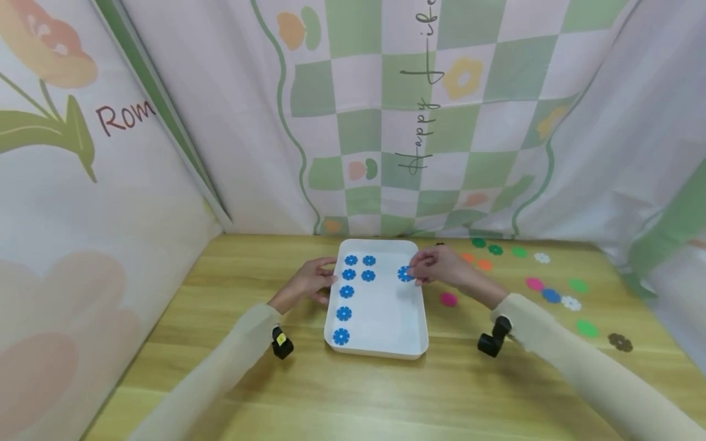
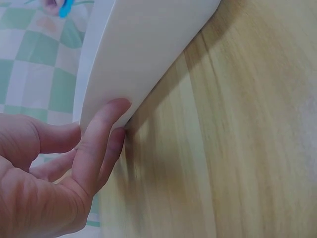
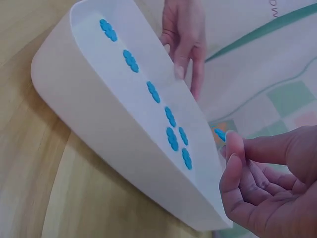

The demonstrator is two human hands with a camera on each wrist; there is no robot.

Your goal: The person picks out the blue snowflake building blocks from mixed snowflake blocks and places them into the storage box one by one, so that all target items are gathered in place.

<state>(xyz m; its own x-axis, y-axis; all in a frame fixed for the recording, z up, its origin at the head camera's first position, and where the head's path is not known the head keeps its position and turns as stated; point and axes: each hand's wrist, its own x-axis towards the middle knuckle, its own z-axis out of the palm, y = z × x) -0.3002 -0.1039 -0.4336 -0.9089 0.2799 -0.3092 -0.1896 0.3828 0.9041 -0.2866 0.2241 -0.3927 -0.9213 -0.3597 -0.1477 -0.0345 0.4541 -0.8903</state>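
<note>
A white tray [image 1: 380, 318] lies on the table, with several blue flower-shaped pieces [image 1: 344, 313] inside. They form a column along its left side, with two more beside the far end. My right hand [image 1: 441, 267] pinches another blue flower-shaped piece [image 1: 405, 274] between thumb and fingertips, over the tray's far right part. In the right wrist view only a sliver of that piece [image 3: 220, 134] shows past the fingertips. At the tray's left side is my left hand [image 1: 309, 280], its thumb at the rim and its loosely bent fingers [image 2: 94, 144] against the outer wall.
Loose flower pieces lie on the wooden table right of the tray: a pink one [image 1: 449, 299] close by, then green [image 1: 587, 329], white [image 1: 570, 303], blue [image 1: 550, 296] and brown [image 1: 620, 342] ones. A checkered curtain [image 1: 408, 135] hangs behind the table; another printed cloth [image 1: 110, 214] is at left.
</note>
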